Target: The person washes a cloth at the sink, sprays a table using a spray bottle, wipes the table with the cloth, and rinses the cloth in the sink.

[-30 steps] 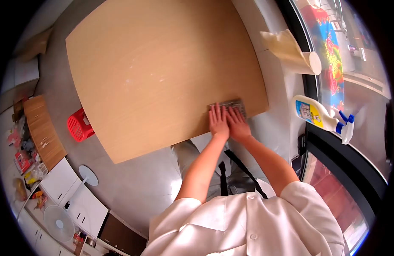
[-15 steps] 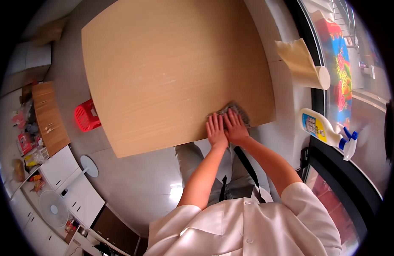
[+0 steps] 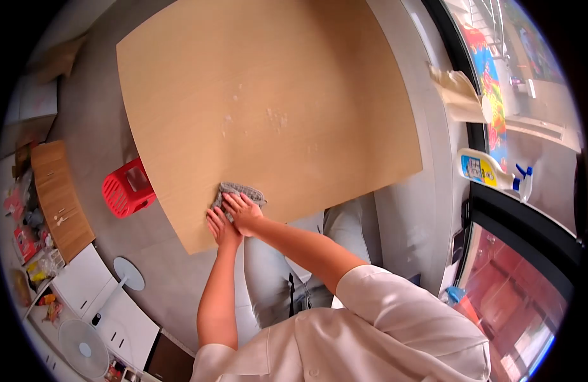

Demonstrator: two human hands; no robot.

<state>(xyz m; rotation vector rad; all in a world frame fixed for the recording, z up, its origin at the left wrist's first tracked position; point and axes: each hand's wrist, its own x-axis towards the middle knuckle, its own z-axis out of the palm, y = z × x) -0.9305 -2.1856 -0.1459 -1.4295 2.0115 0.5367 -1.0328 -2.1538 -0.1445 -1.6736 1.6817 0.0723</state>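
Note:
A grey cloth (image 3: 244,190) lies bunched on the wooden board (image 3: 307,70), by its near left edge. My right hand (image 3: 243,213) presses on the cloth with its fingers stretched out flat. Beside it my left hand (image 3: 224,229) lies at the cloth's left end, fingers spread, partly on the cloth and partly on the board. Whitish marks (image 3: 277,120) show near the middle of the board.
A red plastic basket (image 3: 128,188) stands on the floor left of the board. On the right are a paper roll (image 3: 462,95) and a spray bottle (image 3: 485,170). A fan (image 3: 84,349) and white cabinets (image 3: 84,280) are at the lower left.
Both my hands and the grey cloth have moved left along the near edge of the board. The view has shifted somewhat, and the whitish marks look more distinct.

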